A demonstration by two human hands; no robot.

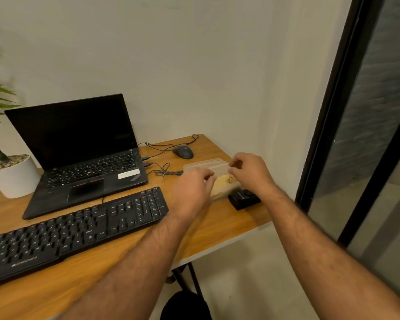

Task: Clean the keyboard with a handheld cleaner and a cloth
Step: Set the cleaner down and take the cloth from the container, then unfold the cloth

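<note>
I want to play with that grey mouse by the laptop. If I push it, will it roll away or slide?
The mouse probably slides rather than rolls: it seems to sit flat on the wooden desk under a low rounded top. It looks small, so likely light. Its thin cable loops loosely toward the laptop, so it may tug back if pushed far.

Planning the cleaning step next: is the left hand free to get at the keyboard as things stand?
Probably not at once: the left hand is curled at the clear box along with the right hand. The keyboard lies uncovered just to its left, nothing between.
</note>
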